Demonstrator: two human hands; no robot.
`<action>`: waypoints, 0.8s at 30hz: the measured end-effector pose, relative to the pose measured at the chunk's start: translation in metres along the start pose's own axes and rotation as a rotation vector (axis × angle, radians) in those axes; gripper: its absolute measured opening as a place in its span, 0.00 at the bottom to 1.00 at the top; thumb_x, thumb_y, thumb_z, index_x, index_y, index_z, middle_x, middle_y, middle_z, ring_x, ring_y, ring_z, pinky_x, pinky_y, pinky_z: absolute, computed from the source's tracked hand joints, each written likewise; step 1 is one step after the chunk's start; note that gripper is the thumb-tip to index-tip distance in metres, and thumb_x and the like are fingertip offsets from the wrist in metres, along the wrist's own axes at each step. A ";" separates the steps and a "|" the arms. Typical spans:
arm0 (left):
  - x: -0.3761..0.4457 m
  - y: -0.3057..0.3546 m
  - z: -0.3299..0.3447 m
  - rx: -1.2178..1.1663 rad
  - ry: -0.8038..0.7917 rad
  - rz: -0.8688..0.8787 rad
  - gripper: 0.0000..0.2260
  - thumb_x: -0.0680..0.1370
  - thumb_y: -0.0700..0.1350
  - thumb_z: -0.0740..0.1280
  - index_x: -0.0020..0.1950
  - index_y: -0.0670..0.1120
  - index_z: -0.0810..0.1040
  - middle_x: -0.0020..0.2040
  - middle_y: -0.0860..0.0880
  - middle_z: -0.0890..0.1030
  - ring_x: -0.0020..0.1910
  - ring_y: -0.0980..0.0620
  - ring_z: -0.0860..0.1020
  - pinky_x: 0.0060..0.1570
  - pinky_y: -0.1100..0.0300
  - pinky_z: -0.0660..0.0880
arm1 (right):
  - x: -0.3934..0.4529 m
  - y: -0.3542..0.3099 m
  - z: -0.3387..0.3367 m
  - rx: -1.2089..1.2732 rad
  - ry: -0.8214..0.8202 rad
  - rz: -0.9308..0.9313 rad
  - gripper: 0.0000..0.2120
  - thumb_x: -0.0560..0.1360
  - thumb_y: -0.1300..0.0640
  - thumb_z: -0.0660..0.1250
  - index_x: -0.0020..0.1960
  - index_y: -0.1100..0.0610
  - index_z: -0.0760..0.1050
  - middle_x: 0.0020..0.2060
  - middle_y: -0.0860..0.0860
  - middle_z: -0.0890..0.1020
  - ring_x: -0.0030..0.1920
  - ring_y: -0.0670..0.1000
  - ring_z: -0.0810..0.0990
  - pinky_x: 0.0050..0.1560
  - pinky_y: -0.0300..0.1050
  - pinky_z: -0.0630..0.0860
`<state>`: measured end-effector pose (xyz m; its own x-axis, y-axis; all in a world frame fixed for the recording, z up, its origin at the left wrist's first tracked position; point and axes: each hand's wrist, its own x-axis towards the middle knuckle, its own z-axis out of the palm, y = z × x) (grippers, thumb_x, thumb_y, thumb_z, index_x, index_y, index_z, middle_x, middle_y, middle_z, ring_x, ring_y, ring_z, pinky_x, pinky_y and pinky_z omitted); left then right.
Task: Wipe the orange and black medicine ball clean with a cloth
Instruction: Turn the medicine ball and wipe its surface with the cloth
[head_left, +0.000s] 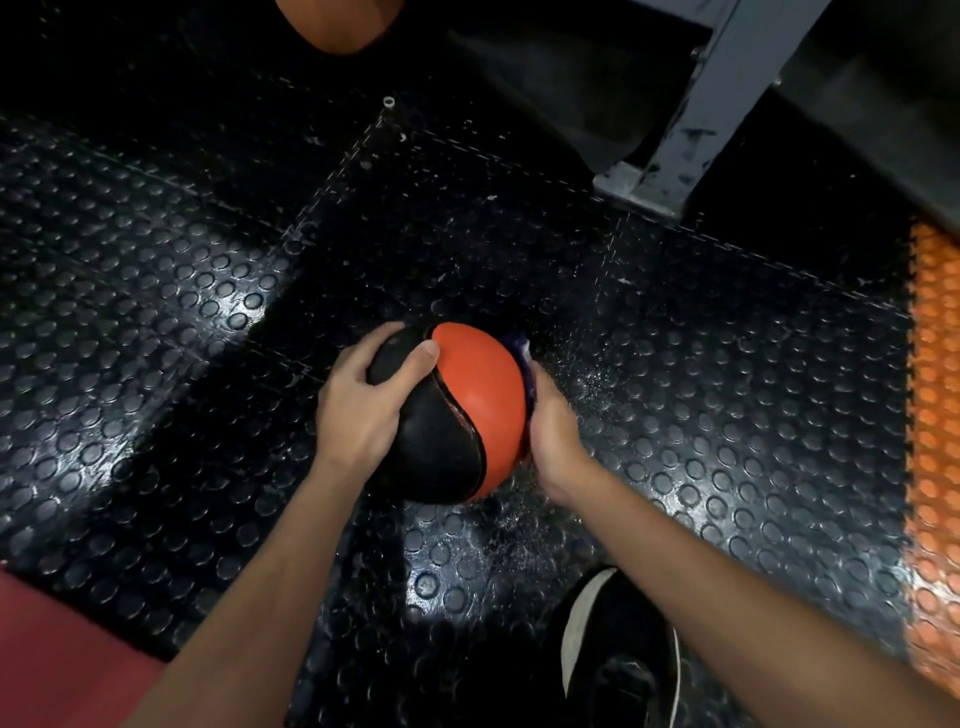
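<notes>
The orange and black medicine ball (467, 395) is held over the studded black floor, between both hands. My left hand (363, 400) grips its black left side, thumb across the top near the seam. My right hand (553, 426) presses a purple cloth (522, 358) against the ball's orange right side; only a strip of the cloth shows above the fingers, the rest is hidden between palm and ball.
A second orange ball (337, 26) lies at the top left edge. A grey metal post with a base plate (670, 156) stands at the upper right. An orange studded mat (935, 415) borders the right side. My black shoe (618, 654) is at the bottom.
</notes>
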<state>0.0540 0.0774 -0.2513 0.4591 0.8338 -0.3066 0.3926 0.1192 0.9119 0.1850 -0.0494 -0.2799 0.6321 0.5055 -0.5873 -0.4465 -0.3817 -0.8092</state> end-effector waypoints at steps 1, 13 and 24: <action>0.001 0.002 0.001 0.041 -0.023 0.019 0.29 0.64 0.74 0.73 0.63 0.67 0.81 0.64 0.59 0.78 0.64 0.55 0.77 0.67 0.53 0.75 | 0.003 -0.005 -0.005 0.023 -0.015 0.126 0.23 0.85 0.39 0.52 0.64 0.49 0.78 0.53 0.52 0.85 0.56 0.55 0.82 0.52 0.48 0.78; -0.025 0.028 0.030 -0.090 0.451 -0.343 0.30 0.81 0.71 0.53 0.74 0.56 0.76 0.74 0.44 0.74 0.73 0.39 0.70 0.71 0.44 0.65 | -0.015 -0.002 0.003 0.092 0.166 -0.224 0.14 0.85 0.46 0.58 0.63 0.47 0.78 0.63 0.44 0.80 0.64 0.44 0.77 0.66 0.42 0.71; -0.010 0.020 0.010 -0.046 0.311 -0.293 0.20 0.80 0.65 0.64 0.67 0.58 0.82 0.58 0.51 0.83 0.61 0.48 0.76 0.57 0.57 0.67 | -0.003 -0.027 0.017 -0.254 -0.029 -0.431 0.17 0.84 0.42 0.58 0.68 0.43 0.79 0.66 0.41 0.76 0.68 0.42 0.73 0.72 0.46 0.70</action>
<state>0.0650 0.0658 -0.2324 0.0684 0.8834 -0.4637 0.4311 0.3929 0.8122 0.1845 -0.0270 -0.2568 0.7060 0.6785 -0.2030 0.0222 -0.3077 -0.9512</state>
